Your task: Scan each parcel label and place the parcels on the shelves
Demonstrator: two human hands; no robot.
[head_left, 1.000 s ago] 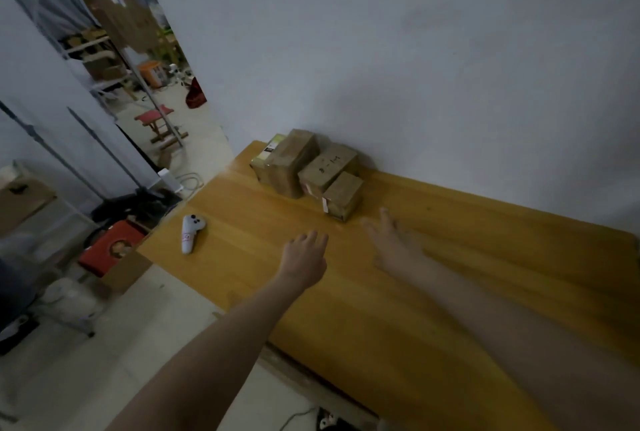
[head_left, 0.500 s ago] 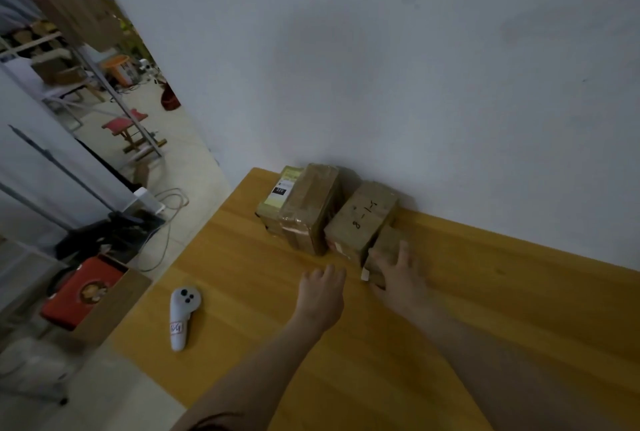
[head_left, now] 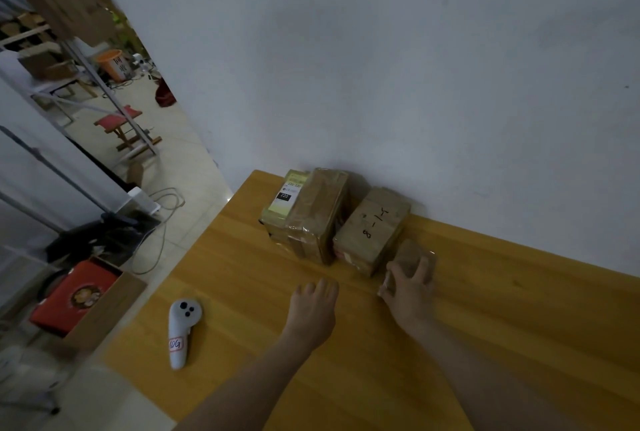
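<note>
The smallest parcel sits on the desk by the wall, right hand fingers curled over it. Just left of them stand two bigger parcels. The left hand hovers, fingers relaxed, holding nothing; a white controller lies farther left.

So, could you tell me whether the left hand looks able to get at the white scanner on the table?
Probably yes: the left hand is open and holds nothing, and only bare table lies between it and the white scanner to its left.
</note>
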